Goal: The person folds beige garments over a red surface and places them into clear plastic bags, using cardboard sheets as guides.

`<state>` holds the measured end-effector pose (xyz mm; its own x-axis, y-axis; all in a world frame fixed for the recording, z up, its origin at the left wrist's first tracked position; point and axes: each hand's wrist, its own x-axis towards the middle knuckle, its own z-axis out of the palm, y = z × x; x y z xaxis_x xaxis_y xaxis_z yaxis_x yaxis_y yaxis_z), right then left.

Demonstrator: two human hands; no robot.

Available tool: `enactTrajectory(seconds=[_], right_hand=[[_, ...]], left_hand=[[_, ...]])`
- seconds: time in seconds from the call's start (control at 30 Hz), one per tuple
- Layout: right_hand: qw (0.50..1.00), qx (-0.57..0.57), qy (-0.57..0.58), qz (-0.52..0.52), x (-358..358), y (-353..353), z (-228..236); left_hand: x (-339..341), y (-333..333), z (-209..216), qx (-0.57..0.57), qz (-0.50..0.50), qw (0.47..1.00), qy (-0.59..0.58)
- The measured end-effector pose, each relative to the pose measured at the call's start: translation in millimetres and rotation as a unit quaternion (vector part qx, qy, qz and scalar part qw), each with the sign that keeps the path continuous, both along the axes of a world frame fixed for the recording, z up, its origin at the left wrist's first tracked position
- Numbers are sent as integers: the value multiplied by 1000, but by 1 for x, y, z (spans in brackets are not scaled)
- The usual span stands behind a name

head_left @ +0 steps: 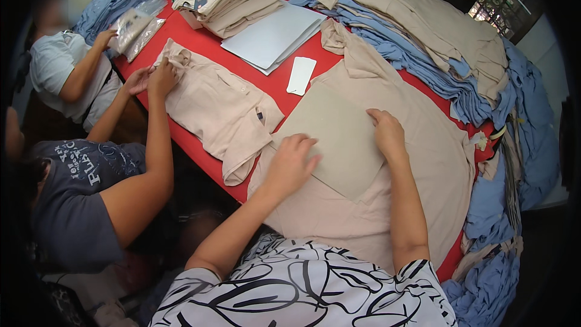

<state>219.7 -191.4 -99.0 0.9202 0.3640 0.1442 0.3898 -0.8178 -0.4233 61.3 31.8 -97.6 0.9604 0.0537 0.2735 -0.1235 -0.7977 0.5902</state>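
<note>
A flat grey-beige cardboard sheet lies tilted on a spread-out beige shirt in front of me. My left hand is over the sheet's left edge, its fingers apart and nothing held in them. At the opposite edge, my right hand has its fingers bent around the sheet's right corner. The shirt's fabric fans out beneath the board and beyond both hands, with one sleeve stretching toward the far side.
To my left, a co-worker's hands hold the collar of a folded beige shirt. Another person handles clear plastic bags. White sheets, a white card and stacked folded garments are on the red table. Blue garments pile up right.
</note>
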Motion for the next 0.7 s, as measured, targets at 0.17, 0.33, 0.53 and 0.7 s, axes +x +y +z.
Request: enactTrajectory(seconds=[0.17, 0.33, 0.53, 0.7], right_hand=[[999, -51, 14, 3, 2, 1, 4], [992, -43, -107, -55, 62, 5, 1], [986, -53, -121, -102, 115, 16, 4], [917, 156, 243, 277, 26, 9, 111]], left_hand=[[27, -31, -26, 154, 34, 987, -18], [31, -37, -34, 155, 52, 986, 20], [33, -41, -36, 149, 48, 987, 33], [30, -31, -31, 198, 40, 972, 124]])
